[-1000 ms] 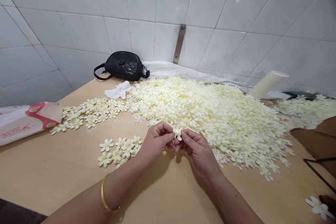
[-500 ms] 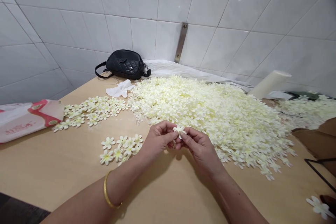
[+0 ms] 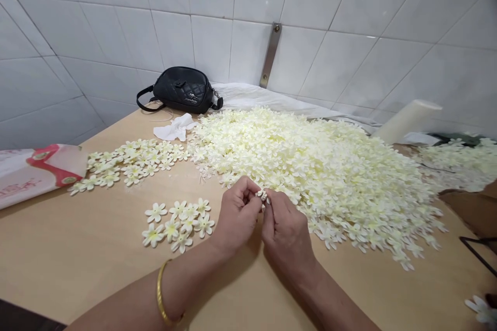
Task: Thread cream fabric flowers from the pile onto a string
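Note:
Between my fingertips is one small pale artificial flower (image 3: 262,195), its petals pinched together. My left hand (image 3: 238,212), with a gold bangle on the wrist, closes on it from the left. My right hand (image 3: 285,227) grips it from the right, thumb and forefinger bent; part of the flower is hidden by the fingers. Just beyond both hands spreads a big heap of loose cream-yellow flowers (image 3: 310,165). Left of my left hand lies a small group of open flowers (image 3: 176,225), flat on the wooden table (image 3: 97,248).
A second patch of flowers (image 3: 134,163) lies farther left, beside a red-and-white bag (image 3: 42,173). At the back are a black quilted bag (image 3: 182,89), a crumpled white tissue (image 3: 175,128) and a pale roll (image 3: 407,121) leaning by the tiled wall. A brown object (image 3: 471,212) stands at right.
The flower was spread open between my fingertips; now its petals are squeezed together. My right hand has turned, its fingers curling in more. The view has shifted slightly.

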The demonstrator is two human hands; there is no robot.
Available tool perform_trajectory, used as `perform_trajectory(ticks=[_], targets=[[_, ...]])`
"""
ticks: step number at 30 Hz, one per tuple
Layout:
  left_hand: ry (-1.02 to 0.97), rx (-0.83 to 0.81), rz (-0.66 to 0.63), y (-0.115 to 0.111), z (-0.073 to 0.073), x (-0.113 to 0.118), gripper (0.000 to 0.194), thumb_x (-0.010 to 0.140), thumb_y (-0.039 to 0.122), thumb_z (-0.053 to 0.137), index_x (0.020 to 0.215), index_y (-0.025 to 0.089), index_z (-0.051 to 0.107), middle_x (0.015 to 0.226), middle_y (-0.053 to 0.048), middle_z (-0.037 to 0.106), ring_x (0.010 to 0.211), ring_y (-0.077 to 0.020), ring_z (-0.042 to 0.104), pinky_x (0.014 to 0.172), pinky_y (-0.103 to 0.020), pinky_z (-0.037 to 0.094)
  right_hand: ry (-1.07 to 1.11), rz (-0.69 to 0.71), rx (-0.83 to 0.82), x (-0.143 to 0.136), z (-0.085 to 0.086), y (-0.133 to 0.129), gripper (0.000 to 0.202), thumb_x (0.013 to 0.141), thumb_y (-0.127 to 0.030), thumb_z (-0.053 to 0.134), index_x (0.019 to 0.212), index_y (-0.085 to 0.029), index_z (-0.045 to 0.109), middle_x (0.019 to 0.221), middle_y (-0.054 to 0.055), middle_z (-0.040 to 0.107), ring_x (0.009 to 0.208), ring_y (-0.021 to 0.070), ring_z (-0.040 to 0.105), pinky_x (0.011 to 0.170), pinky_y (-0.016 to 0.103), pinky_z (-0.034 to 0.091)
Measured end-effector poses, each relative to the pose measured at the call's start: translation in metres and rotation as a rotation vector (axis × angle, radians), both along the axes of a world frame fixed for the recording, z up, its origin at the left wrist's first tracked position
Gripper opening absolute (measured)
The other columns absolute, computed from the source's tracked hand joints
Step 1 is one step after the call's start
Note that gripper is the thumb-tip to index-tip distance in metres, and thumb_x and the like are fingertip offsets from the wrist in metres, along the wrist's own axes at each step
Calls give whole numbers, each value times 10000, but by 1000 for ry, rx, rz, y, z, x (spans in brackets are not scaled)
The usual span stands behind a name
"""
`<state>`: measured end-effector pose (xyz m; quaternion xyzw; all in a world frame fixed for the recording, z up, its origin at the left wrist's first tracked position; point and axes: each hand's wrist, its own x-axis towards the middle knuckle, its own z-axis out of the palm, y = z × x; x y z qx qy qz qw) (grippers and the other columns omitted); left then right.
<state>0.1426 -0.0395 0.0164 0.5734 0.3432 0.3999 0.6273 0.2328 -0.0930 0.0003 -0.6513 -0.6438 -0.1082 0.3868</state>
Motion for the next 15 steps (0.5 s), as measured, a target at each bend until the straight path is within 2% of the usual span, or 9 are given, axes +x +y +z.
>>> perform_trajectory(ticks=[4, 6, 8, 11, 15], targets=[[-101, -230, -41, 5, 1, -1, 117, 703, 232, 550, 665, 179, 452, 491, 54, 478, 400, -66, 428, 416, -187, 343, -62, -42, 76, 13, -1, 3, 270, 784, -54, 361, 987, -122, 524, 769, 84, 576, 713, 173, 554, 628, 286, 463], [-107, -286, -111, 7, 1, -2, 217, 721, 337, 556, 628, 160, 473, 517, 22, 509, 413, -71, 452, 420, -194, 361, -92, -71, 114, 17, -2, 4, 275, 787, -57, 382, 1011, -126, 527, 780, 89, 577, 712, 176, 552, 626, 295, 467], [-131, -338, -196, 8, -1, -2, 297, 729, 410, 543, 610, 142, 501, 533, 0, 519, 427, -74, 463, 431, -200, 376, -111, -44, 117, 19, -3, 5, 295, 784, -63, 403, 1043, -124, 530, 808, 102, 576, 729, 184, 549, 628, 308, 470], [-230, -425, -221, 10, -5, -4, 253, 703, 377, 594, 645, 137, 538, 513, 12, 501, 438, -68, 452, 453, -197, 383, -65, 91, 80, 16, -4, 4, 369, 779, -64, 407, 1125, -144, 505, 912, 119, 560, 842, 202, 540, 707, 344, 468], [-292, -471, -184, 16, -6, -7, 148, 658, 260, 648, 665, 137, 568, 499, 14, 513, 456, -67, 452, 487, -192, 382, 233, 226, -8, 13, -2, 2, 367, 786, -100, 433, 1134, -197, 496, 984, 86, 544, 892, 180, 536, 748, 322, 466]])
